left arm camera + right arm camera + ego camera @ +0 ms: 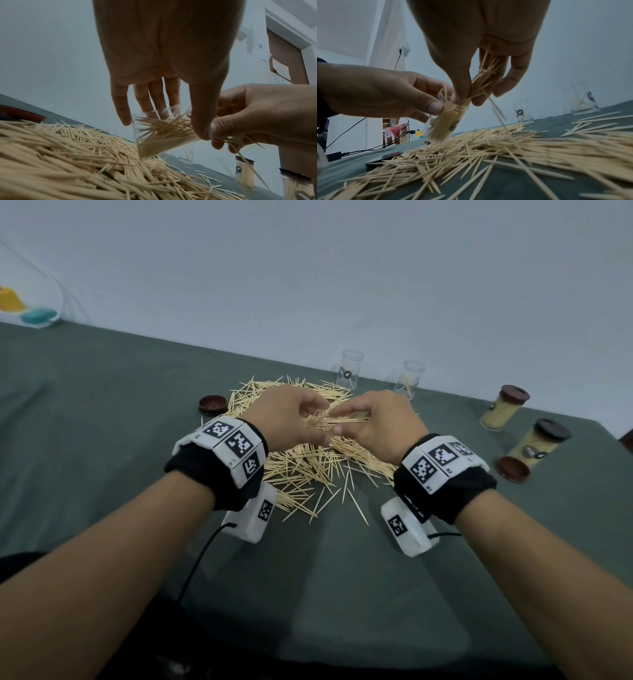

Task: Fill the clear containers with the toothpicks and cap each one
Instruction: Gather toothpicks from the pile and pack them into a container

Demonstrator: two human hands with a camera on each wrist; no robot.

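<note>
The left hand [373, 92] grips a clear container [440, 125], tilted above the heap and packed with pale, pointed toothpicks. The right hand [481, 44] pinches a bundle of toothpicks [481, 81] at its mouth. The loose pile [308, 470] sprawls across the green table [102, 422] underneath.

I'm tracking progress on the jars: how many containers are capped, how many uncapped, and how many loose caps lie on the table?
Capped full containers: 2
Uncapped containers: 3, one held, two standing
Loose caps: 2
Total: 7
</note>
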